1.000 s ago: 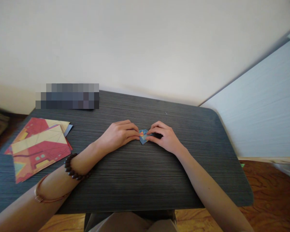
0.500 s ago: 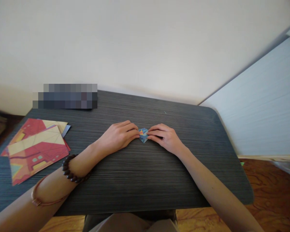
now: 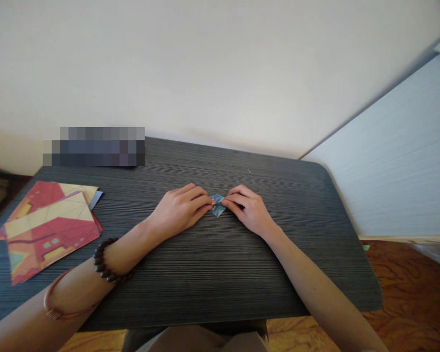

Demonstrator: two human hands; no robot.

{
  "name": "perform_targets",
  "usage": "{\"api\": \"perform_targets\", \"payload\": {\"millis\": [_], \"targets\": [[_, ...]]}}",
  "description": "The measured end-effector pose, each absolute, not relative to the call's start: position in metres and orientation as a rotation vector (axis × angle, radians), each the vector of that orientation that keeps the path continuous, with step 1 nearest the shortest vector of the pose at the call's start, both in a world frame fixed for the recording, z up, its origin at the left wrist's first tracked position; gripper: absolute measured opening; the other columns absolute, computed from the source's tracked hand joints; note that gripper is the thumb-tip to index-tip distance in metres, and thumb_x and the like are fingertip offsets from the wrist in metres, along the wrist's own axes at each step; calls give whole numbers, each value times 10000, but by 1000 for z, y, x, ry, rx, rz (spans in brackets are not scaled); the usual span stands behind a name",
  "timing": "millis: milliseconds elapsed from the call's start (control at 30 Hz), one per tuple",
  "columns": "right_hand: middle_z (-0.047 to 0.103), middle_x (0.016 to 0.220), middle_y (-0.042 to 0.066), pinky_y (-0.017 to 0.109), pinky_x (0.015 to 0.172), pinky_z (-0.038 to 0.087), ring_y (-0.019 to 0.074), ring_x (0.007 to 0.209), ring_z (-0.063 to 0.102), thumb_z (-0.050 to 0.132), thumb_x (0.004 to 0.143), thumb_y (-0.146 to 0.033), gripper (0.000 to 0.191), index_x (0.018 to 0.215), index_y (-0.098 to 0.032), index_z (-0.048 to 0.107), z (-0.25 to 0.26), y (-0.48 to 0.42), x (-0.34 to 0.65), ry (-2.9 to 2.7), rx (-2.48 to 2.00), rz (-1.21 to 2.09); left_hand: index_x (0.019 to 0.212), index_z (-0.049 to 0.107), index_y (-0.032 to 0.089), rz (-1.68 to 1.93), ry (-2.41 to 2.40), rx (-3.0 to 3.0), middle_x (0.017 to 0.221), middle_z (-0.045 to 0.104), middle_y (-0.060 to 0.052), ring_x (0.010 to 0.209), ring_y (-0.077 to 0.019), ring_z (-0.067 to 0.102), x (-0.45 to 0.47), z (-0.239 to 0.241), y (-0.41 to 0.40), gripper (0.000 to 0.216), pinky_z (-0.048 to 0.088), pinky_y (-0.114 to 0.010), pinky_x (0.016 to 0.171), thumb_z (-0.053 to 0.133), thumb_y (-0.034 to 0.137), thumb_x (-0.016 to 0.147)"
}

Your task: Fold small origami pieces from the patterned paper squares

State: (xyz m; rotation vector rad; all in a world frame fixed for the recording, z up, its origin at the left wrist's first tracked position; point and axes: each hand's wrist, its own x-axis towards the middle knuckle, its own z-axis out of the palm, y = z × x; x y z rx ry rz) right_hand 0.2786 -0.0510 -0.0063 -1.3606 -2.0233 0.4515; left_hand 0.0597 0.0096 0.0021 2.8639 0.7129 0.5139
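Observation:
A small folded piece of paper (image 3: 217, 207), blue with a patch of orange, lies on the dark table in the middle of the head view, one corner pointing towards me. My left hand (image 3: 183, 208) pinches its left corner between thumb and fingers. On the opposite side, my right hand (image 3: 247, 208) has thumb and forefinger closed on the right corner. The fingertips cover both side corners, so the finer folds there are hidden.
Several patterned paper sheets (image 3: 51, 234) in red and cream are stacked at the table's left. A blurred-out object (image 3: 95, 149) stands at the back left. The table (image 3: 205, 283) meets a wall behind and a pale panel (image 3: 396, 146) at right.
My right thumb and fingers have shifted on the paper's right corner, and more of the near blue part shows. The whole view has moved slightly.

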Motion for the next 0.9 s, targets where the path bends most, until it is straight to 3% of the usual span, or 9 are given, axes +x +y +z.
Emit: {"api": "perform_targets", "payload": {"millis": [433, 700, 900], "targets": [[511, 889, 44, 290, 754, 475, 142, 786, 545, 467, 928, -355, 232, 873, -206, 636, -7, -49, 276, -1986, -1469, 433, 925, 616, 174, 596, 811, 2740, 908, 619, -56, 871, -179, 556, 64, -2, 9, 205, 484, -332, 821, 454, 299, 932], [490, 952, 50, 307, 794, 480, 148, 825, 545, 515, 901, -369, 202, 906, -201, 628, -7, -49, 278, -2003, -1447, 471, 905, 615, 157, 573, 851, 2693, 904, 595, -60, 867, -175, 549, 65, -2, 10, 228, 485, -336, 827, 427, 280, 946], [479, 1034, 65, 340, 819, 482, 155, 834, 553, 499, 906, -343, 215, 817, -192, 623, -7, -48, 276, -1971, -1535, 459, 899, 613, 166, 594, 868, 2629, 896, 574, -54, 856, -174, 547, 65, -3, 10, 204, 484, -340, 817, 449, 282, 933]]}}
